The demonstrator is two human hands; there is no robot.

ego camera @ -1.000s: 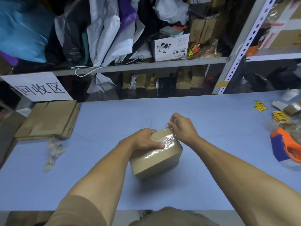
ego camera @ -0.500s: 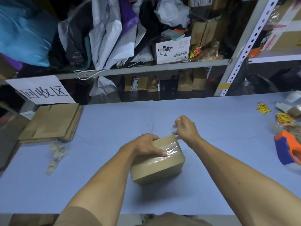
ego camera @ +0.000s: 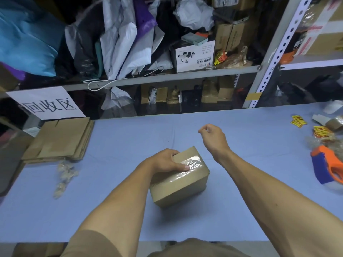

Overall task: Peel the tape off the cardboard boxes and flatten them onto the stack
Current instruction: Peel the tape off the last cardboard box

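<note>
A small closed cardboard box (ego camera: 182, 184) sits mid-table, with crinkled clear tape (ego camera: 192, 162) running across its top. My left hand (ego camera: 167, 161) grips the box's top left edge, thumb pressed on the tape. My right hand (ego camera: 212, 136) hovers above the table just beyond the box's far corner, apart from it, with fingertips pinched together; I can make out no tape between them. The stack of flattened cardboard (ego camera: 59, 140) lies at the table's far left.
The blue table (ego camera: 130, 138) backs onto cluttered metal shelves (ego camera: 167, 76). Crumpled tape scraps (ego camera: 64, 175) lie in front of the stack. An orange and blue tape dispenser (ego camera: 326, 166), yellow stickers (ego camera: 298, 121) and a tape roll (ego camera: 334, 124) sit at the right edge.
My right hand has lifted off the box's far top edge and moved up and away to the right. My left hand has kept its hold on the box, which has barely shifted.
</note>
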